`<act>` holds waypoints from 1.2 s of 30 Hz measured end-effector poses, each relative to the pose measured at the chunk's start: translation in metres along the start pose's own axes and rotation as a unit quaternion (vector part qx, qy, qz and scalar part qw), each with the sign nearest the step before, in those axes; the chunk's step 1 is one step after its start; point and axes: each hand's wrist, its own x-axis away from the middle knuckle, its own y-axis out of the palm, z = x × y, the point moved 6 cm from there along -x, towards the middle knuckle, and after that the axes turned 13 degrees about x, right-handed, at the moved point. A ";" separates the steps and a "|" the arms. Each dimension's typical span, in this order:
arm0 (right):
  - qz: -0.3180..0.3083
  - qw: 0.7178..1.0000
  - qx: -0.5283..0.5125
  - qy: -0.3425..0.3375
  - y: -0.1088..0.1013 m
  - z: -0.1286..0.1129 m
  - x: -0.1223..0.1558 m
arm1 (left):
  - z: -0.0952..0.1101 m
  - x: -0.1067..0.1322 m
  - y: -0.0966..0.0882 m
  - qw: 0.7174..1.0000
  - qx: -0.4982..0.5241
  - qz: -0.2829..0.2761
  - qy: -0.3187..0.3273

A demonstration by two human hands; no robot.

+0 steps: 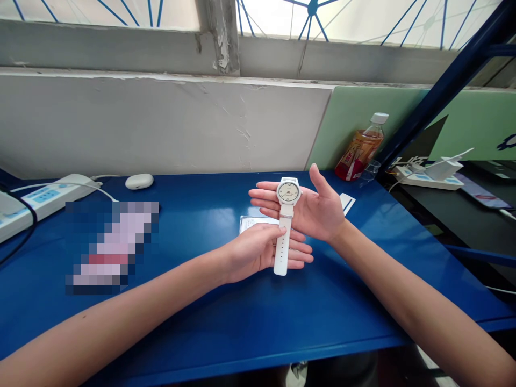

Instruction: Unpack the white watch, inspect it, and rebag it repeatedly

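White watch (286,219) held face-up above the counter (226,328), around mid-width, nearer back edge than front. Dial (289,192) end points to the back edge; free end of the strap (281,260) hangs toward the front edge.

Left hand (272,248): half closed, pinching the strap, thumb on top, fingers spread underneath. Right hand (306,209): palm up, wide open, thumb sticking up, not gripping; dial end lies over its fingers.

Likely risk: the left thumb is the only firm hold, so if it slackens, or the right palm tips, the watch could slide off and hit the counter. Strap looks smooth, might slip or twist in the pinch.

Just behind the left hand, a clear packet (248,222), partly covered; a low sweep could shove it. White strip (348,203) behind the right wrist. Bottle (360,148) at the back right corner, tilted. Earbud case (139,181) by the back edge, left of the watch. Power strip (66,189) at the back left corner; pixelated item (116,236) in front of it, can't tell what.
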 end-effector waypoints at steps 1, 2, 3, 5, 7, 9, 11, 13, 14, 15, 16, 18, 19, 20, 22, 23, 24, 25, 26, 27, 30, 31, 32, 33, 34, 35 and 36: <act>0.001 1.000 0.000 0.001 0.000 0.000 0.000 | 0.000 0.000 0.000 1.000 -0.001 -0.004 0.002; 0.002 1.000 -0.001 0.001 0.000 0.000 0.000 | 0.001 -0.001 0.000 1.000 -0.001 -0.007 0.003; 0.001 1.000 -0.003 0.001 0.000 0.000 0.001 | 0.001 -0.001 0.000 1.000 -0.002 -0.009 0.004; -0.001 1.000 -0.010 -0.001 0.001 -0.001 0.001 | 0.001 -0.001 0.000 1.000 -0.002 -0.013 0.006; 0.000 1.000 -0.015 0.001 0.001 -0.001 0.001 | 0.000 0.000 0.000 1.000 -0.002 -0.016 0.006; 0.004 1.000 -0.019 0.007 0.000 0.000 0.000 | -0.001 0.001 0.001 1.000 -0.001 -0.021 0.004; 0.011 1.000 -0.020 0.014 -0.001 0.001 0.000 | -0.002 0.002 0.003 0.999 0.003 -0.033 0.002; 0.016 1.000 -0.016 0.021 -0.002 0.003 0.000 | -0.003 0.003 0.004 0.999 0.006 -0.042 0.002; 0.017 1.000 -0.013 0.021 -0.002 0.003 0.000 | -0.003 0.003 0.004 0.999 0.006 -0.044 0.001; 0.017 1.000 -0.010 0.021 -0.003 0.003 0.000 | -0.003 0.002 0.003 0.999 0.005 -0.042 0.001; 0.017 1.000 -0.005 0.020 -0.003 0.003 0.000 | -0.003 0.002 0.002 0.999 0.004 -0.039 0.000; 0.017 1.000 0.006 0.017 -0.002 0.002 0.000 | -0.003 0.002 0.002 0.999 0.005 -0.034 0.000; 0.016 1.000 0.011 0.016 -0.002 0.002 0.000 | -0.002 0.002 0.001 0.999 0.006 -0.032 0.001; 0.016 1.000 0.016 0.016 -0.002 0.001 0.000 | -0.002 0.002 0.001 1.000 0.007 -0.031 0.002; 0.013 1.000 0.020 0.015 0.000 0.001 0.001 | -0.002 0.001 0.001 1.000 0.008 -0.028 0.003; 0.011 1.000 0.020 0.015 0.000 0.001 0.001 | -0.002 0.001 0.001 1.000 0.007 -0.027 0.002; 0.010 1.000 0.019 0.015 0.001 0.001 0.001 | -0.002 0.001 0.001 1.000 0.008 -0.025 0.001; 0.010 1.000 0.017 0.014 0.001 0.001 0.001 | -0.002 0.001 0.001 1.000 0.008 -0.025 0.000; 0.011 1.000 0.013 0.011 0.001 0.001 0.001 | -0.002 0.002 0.001 1.000 0.007 -0.026 0.000; 0.013 1.000 0.007 0.007 0.001 0.001 0.001 | -0.001 0.002 0.001 1.000 0.006 -0.027 0.001; 0.027 1.000 -0.006 -0.004 0.000 0.001 0.000 | 0.001 0.003 0.002 0.999 -0.001 -0.038 0.007; 0.035 0.999 -0.008 -0.004 -0.001 0.001 0.000 | 0.001 0.003 0.002 0.999 -0.004 -0.043 0.009; 0.045 0.999 -0.008 -0.002 -0.003 0.000 0.000 | 0.002 0.003 0.003 0.999 -0.007 -0.048 0.011; 0.056 0.998 -0.008 0.000 -0.005 0.000 0.000 | 0.003 0.003 0.003 0.999 -0.010 -0.051 0.016; 0.067 0.998 -0.006 0.002 -0.007 0.000 0.001 | 0.004 0.003 0.003 0.998 -0.013 -0.051 0.023; 0.076 0.997 -0.005 0.004 -0.009 -0.001 0.001 | 0.005 0.004 0.003 0.998 -0.016 -0.049 0.031; 0.083 0.997 -0.006 0.004 -0.011 -0.001 0.001 | 0.006 0.004 0.003 0.998 -0.019 -0.046 0.039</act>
